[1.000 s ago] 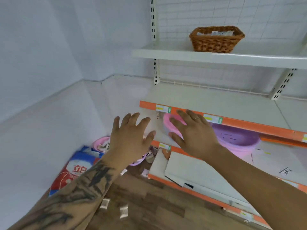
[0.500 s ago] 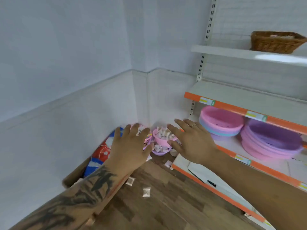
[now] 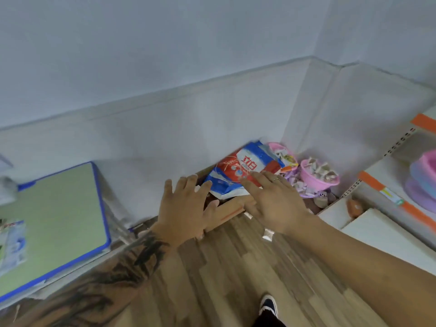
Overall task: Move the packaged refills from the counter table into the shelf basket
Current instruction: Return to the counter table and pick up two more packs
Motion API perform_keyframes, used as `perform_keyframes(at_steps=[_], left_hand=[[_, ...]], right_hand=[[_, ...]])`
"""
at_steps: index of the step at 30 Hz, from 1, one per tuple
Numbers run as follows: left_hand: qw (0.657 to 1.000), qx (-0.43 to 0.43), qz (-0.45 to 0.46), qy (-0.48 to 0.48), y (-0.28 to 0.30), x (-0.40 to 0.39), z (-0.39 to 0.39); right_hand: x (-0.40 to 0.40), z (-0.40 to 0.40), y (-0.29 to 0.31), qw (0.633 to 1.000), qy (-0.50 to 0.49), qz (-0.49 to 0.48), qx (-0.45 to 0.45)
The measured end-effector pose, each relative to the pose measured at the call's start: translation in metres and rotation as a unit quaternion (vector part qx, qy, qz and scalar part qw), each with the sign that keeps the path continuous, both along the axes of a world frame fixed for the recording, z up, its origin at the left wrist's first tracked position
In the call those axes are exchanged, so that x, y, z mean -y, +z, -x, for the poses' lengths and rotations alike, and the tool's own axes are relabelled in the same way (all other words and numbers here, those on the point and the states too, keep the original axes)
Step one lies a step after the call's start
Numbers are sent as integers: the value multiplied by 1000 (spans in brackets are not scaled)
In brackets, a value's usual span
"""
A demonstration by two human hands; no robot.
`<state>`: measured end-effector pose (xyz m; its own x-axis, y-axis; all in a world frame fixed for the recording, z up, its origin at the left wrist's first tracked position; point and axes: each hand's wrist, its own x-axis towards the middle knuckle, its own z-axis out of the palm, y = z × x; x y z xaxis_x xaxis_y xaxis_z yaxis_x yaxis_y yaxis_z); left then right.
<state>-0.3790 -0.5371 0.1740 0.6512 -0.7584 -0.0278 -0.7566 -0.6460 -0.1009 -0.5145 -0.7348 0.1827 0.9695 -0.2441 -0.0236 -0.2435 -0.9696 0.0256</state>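
Note:
My left hand (image 3: 182, 208) and my right hand (image 3: 274, 204) hang in front of me with fingers spread, holding nothing. The counter table (image 3: 59, 220), green-topped with a blue rim, stands at the left. Blurred packaged refills (image 3: 13, 244) lie on it at the frame's left edge, well left of my left hand. The shelf basket is out of view.
A red, white and blue bag (image 3: 240, 171) lies in a cardboard box (image 3: 230, 210) in the corner. Pink bowls (image 3: 318, 175) of small packets sit on the floor beside it. The orange-edged shelf (image 3: 387, 197) with stacked basins (image 3: 422, 182) is at the right. My shoe (image 3: 269, 305) is on the wooden floor.
The view has swung left and down, away from the shelf and wicker basket. The counter table has come into sight at the left. Both hands stay spread and empty.

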Motion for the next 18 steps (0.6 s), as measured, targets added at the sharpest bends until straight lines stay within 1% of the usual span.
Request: perform_keyframes(at_steps=[7,13,15,18], left_hand=[[992,-33,12,118,-29,-93,-47],[973,-39,36,225,-49,-164,-92],[965,-44,40,254,-50,-184,-104],[957,-50,25,286,-55,-219,-123]], right_hand=[[-93,-93,-22,993,105,-38,-38],[-155,-175,-48,978,190,-59,-65],[-174,-204,-60,973,215,-56,-57],[-203,-248,-72,962,254,-73,-68]])
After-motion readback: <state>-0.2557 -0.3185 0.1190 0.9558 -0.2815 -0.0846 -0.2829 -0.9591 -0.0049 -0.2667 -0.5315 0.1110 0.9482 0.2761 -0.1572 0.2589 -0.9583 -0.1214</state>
